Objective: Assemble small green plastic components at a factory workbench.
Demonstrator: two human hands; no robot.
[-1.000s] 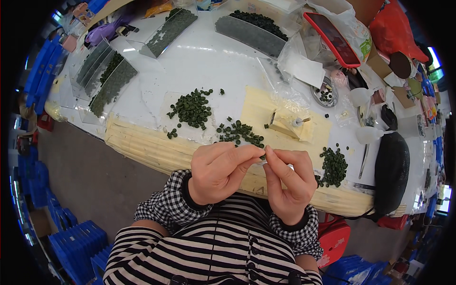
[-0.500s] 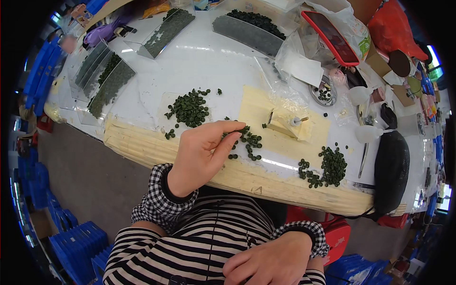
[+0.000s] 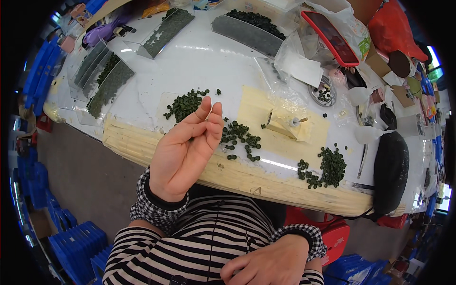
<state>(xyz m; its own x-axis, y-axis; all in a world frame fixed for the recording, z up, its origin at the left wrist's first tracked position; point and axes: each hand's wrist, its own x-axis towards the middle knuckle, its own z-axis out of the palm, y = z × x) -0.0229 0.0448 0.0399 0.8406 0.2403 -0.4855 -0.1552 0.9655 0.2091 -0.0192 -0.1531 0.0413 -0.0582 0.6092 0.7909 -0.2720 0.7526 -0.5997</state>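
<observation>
My left hand [image 3: 187,149] is raised over the near edge of the table, palm turned up and fingers loosely bent. It is open, and I see nothing in it. Beyond it lies a heap of small dark green round pieces [image 3: 184,107], partly covered by the fingers. Just right of the fingers is a looser scatter of the same pieces [image 3: 247,137]. Down on my lap, my right hand [image 3: 270,261] rests palm down with its fingers apart, holding nothing; its fingertips run toward the picture's lower edge.
A third pile of green pieces [image 3: 333,166] lies near the front right. Beside it are a small block with a metal pin [image 3: 287,123], tweezers [image 3: 363,161] and a black pouch [image 3: 392,166]. Clear trays [image 3: 249,35] and a red-cased phone [image 3: 330,38] stand farther back.
My left hand has left the middle scatter, moved left toward the larger heap and turned palm up, its pinch loosened. The right hand stays on my lap, shifted only slightly.
</observation>
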